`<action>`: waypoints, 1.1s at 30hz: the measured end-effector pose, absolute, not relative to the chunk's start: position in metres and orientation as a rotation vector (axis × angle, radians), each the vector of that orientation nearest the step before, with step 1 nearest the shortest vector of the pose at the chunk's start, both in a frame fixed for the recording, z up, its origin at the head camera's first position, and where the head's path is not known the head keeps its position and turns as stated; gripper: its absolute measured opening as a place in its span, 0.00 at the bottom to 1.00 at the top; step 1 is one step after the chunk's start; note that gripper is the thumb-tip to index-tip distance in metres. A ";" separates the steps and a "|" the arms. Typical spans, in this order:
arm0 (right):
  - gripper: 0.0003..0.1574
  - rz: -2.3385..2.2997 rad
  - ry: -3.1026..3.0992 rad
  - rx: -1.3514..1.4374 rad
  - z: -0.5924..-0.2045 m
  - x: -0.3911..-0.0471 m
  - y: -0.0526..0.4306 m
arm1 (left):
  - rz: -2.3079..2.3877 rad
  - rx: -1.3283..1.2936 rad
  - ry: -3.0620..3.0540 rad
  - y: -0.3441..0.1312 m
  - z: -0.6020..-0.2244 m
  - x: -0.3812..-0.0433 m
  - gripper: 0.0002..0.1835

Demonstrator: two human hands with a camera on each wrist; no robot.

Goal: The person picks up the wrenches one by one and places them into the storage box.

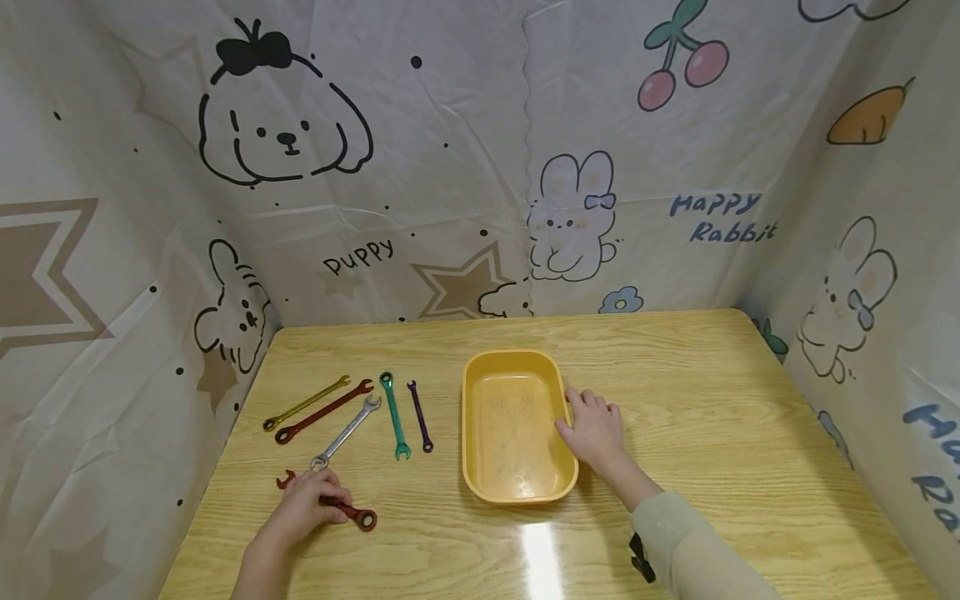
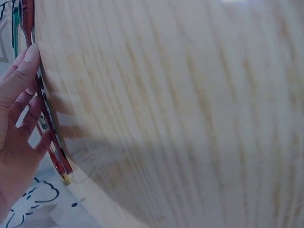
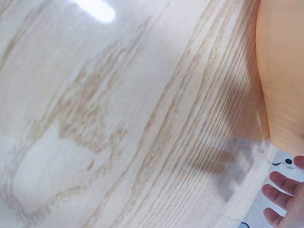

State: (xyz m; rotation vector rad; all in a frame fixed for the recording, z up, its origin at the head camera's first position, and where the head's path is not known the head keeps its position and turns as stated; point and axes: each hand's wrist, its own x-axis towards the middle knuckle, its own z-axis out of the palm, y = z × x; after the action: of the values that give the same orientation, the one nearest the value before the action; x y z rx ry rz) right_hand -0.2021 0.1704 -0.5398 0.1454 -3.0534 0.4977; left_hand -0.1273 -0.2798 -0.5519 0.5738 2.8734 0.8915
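Note:
My left hand (image 1: pixel 306 504) holds a red combination wrench (image 1: pixel 351 512) by its middle, at the front left of the table. The open-ended jaw and the ring end stick out on either side of the hand. In the left wrist view, the thumb and fingers (image 2: pixel 26 71) lie along the wrench's shaft. A yellow plastic bin (image 1: pixel 513 433) stands mid-table. At its right side is my right hand (image 1: pixel 596 429), the thumb at the rim and the fingers spread loosely along the outside. The right wrist view shows those fingers (image 3: pixel 280 194) only loosely bent near the bin wall.
Beyond the left hand lie a silver wrench (image 1: pixel 347 435), another red wrench (image 1: pixel 326 412), a gold wrench (image 1: pixel 306 403), a teal wrench (image 1: pixel 394 417) and a purple wrench (image 1: pixel 420 417). A printed cloth (image 1: pixel 450 192) encloses the wooden table (image 1: pixel 690 400) at the back and sides.

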 end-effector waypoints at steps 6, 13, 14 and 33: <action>0.27 0.497 -3.046 0.150 -0.540 -0.202 0.171 | 0.857 0.556 2.790 -0.279 -0.548 -0.130 0.07; 0.27 0.500 -3.049 0.149 -0.540 -0.202 0.171 | 0.833 0.582 2.765 -0.280 -0.547 -0.131 0.07; 0.27 0.503 -3.049 0.151 -0.540 -0.202 0.171 | 0.833 0.583 2.764 -0.280 -0.547 -0.131 0.07; 0.28 0.510 -3.046 0.153 -0.537 -0.201 0.170 | 0.803 0.555 2.871 -0.275 -0.552 -0.129 0.08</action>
State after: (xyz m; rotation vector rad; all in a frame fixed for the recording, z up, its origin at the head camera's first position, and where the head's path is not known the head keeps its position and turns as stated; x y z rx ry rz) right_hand -0.2014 0.1701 -0.5375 0.1535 -3.0463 0.5096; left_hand -0.1293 -0.2746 -0.5519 0.5545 2.8713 0.8027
